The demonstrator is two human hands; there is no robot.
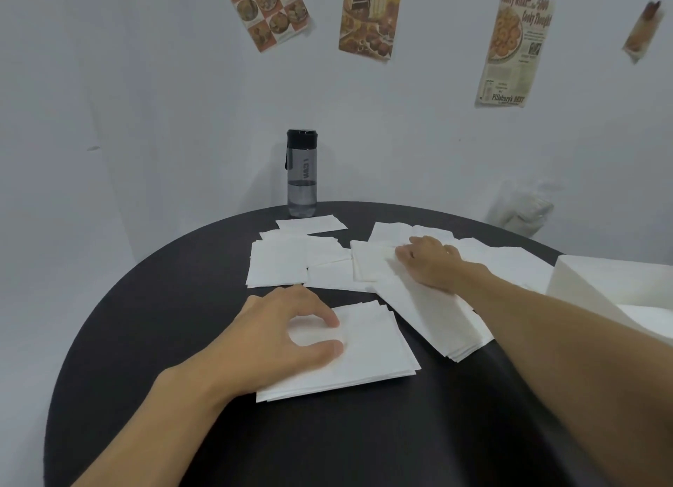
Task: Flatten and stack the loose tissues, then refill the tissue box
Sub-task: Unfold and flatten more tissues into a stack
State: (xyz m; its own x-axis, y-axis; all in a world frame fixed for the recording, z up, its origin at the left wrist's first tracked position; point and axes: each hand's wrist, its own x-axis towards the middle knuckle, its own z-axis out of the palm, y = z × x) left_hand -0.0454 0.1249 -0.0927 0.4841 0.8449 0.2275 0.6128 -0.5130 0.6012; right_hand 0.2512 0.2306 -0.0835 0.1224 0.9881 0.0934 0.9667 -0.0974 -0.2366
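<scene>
A neat stack of white tissues (368, 355) lies near me on the round black table (145, 341). My left hand (291, 326) rests on the stack's left part, fingers arched, fingertips and thumb pressing the top sheet. Several loose flat tissues (280, 264) lie spread further back. My right hand (429, 261) lies flat on a tissue among them, fingers stretched to the left. A second slanting pile of tissues (433, 319) runs under my right forearm. The white tissue box (612, 279) stands at the right edge, partly cut off by my arm.
A dark transparent water bottle (302, 173) stands at the table's far edge against the wall. A crumpled clear plastic bag (524, 210) sits behind the table on the right. Food posters hang on the wall.
</scene>
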